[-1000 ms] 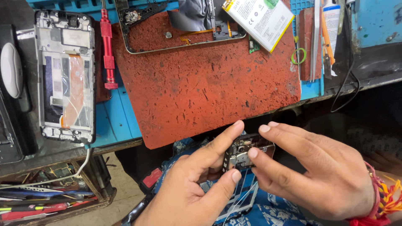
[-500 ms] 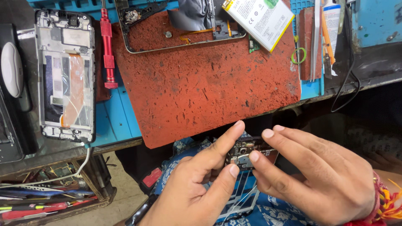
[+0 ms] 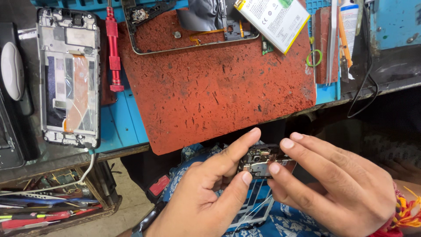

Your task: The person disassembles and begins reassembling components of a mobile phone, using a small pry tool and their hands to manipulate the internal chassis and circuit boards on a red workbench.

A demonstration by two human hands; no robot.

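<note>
Two hands are pinching a tiny phone part.

The fingers (image 3: pixel 245 177) of the left hand (image 3: pixel 206 197) and right hand (image 3: pixel 333 184) are closing on the small grey metal circuit board (image 3: pixel 262 159), holding it by its edges, just below the worn red mat (image 3: pixel 219 83) on the blue surface (image 3: pixel 125 120). It looks light, stiff and easy to break.

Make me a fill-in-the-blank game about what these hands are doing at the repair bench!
1. Both hands, left hand and right hand, pinch a small ____ board.
2. The screwdriver lying on the bench is ____.
3. The opened phone frame lies ____ of the rust-red mat.

Missing words: circuit; red; left
</note>
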